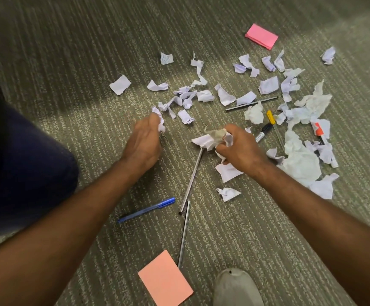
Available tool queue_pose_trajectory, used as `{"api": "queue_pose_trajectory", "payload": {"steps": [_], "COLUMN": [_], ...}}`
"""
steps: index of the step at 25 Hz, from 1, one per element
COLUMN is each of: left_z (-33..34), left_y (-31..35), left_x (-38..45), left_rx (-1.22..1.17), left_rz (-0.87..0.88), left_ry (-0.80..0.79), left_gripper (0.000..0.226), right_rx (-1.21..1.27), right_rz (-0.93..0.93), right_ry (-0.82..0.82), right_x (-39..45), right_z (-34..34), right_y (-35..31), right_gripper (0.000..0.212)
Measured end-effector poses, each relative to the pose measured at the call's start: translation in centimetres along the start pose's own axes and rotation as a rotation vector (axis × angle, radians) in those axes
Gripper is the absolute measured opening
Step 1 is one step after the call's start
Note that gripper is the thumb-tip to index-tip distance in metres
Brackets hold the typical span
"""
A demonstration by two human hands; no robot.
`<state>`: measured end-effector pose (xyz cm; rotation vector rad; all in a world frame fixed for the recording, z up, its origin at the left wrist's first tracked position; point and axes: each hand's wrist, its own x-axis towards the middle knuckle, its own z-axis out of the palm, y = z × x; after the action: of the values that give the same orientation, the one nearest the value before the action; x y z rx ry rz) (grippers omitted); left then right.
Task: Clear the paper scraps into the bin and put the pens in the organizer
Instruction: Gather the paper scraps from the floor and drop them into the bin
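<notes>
While the torn white paper scraps (225, 97) lie crumpled and scattered across the striped carpet (69, 51), we see the left hand (143, 141) with fingers clamped on one scrap at the heap's near edge and the right hand (238, 149) bunched tight around a wad of them. Both sets of fingertips are buried in paper, and a thin grey pen (191, 180) runs under the right hand's wad. We count one blue pen (146, 209), four grey ones, a yellow, a black and an orange-red marker half hidden by scraps, plus two pink pads (261, 36).

Crumpled white scraps (205, 95), pens (146, 210) on carpet
</notes>
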<state>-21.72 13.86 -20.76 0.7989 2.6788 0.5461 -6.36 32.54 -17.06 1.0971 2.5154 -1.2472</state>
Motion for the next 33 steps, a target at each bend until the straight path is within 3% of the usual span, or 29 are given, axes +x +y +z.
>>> {"api": "queue_pose_trajectory", "payload": {"steps": [5,10,14,15,23,29,33], "left_z": [0.6,2.1,2.2,2.2,2.0,1.8,0.9], "left_y": [2.5,3.1,3.8,4.0,3.8,1.4,1.0], "left_x": [0.0,1.6,3.3,3.4,2.0,1.7,3.6], "left_rx": [0.018,0.104,0.157,0.157,0.048,0.081,0.166], "left_rz": [0.179,0.210,0.203,0.188,0.178,0.082,0.106], "left_ry": [-0.121,-0.188,-0.181,-0.158,-0.017,0.169,0.144], "left_gripper": [0.069,0.085,0.075,0.068,0.037,0.036,0.036], "right_rx": [0.071,-0.277,-0.401,-0.392,-0.247,-0.227,-0.317], "right_rz": [-0.002,-0.045,0.033,0.030,-0.082,-0.155,-0.262], "right_ry": [0.083,-0.081,-0.283,-0.281,-0.158,-0.090,-0.021], "right_x": [-1.8,-5.2,-7.2,-7.3,-7.0,-5.9,-3.2], "right_z": [-1.7,-1.4,0.0,0.2,0.5,0.2,-0.3], "right_y": [0.7,2.8,4.4,4.6,5.9,3.5,0.2], "right_gripper": [0.027,0.042,0.103,0.106,0.025,0.026,0.028]}}
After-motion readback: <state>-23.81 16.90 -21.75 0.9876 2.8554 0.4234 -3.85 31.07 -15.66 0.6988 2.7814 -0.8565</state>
